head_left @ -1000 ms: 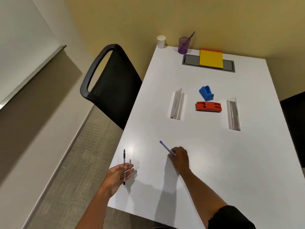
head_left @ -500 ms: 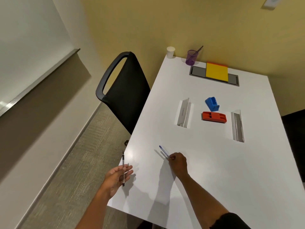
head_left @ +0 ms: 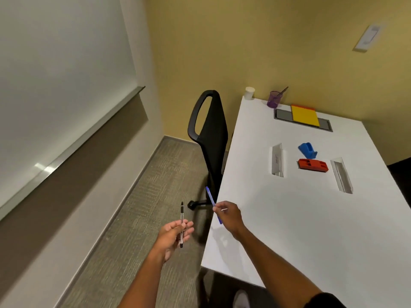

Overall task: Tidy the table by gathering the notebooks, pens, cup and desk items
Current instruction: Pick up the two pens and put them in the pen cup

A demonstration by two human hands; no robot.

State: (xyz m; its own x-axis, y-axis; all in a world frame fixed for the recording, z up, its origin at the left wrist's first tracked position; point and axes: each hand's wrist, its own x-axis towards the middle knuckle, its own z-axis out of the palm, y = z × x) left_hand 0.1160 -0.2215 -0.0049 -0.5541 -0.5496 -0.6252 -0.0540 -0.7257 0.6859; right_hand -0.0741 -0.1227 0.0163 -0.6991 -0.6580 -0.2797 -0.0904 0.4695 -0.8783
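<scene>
Beside a white desk in a yellow-walled room, the left hand loosely holds a black pen; the right hand apparently pinches a blue pen.

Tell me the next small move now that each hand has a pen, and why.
Probably carry both pens to the purple pen cup at the table's far end and drop them in. The left hand holds the black pen, the right hand the blue pen, and the cup already holds one pen.
</scene>
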